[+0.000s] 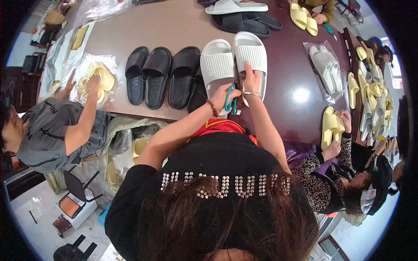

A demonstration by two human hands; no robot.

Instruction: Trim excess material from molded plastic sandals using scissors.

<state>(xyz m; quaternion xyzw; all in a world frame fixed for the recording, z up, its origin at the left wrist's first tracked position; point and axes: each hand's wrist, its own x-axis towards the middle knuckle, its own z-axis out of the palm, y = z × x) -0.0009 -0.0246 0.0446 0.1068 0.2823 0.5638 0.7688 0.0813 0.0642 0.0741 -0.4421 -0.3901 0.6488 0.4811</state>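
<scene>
A pair of white ribbed slippers (217, 65) lies on the brown table (174, 26) straight ahead of me. My left hand (224, 96), with a bead bracelet on its wrist, grips teal-handled scissors (229, 103) at the near end of the pair. My right hand (250, 80), a silver bangle on its wrist, presses on the right white slipper (251, 50), its fingers close to the scissors. What the blades touch is hidden between my hands.
Several black slippers (156, 76) lie left of the white pair. On the left, a person in grey (52, 130) handles bagged yellow slippers (98, 78). On the right, another person holds yellow slippers (330, 126). Bagged white slippers (326, 65) and loose slippers (370, 95) lie further right.
</scene>
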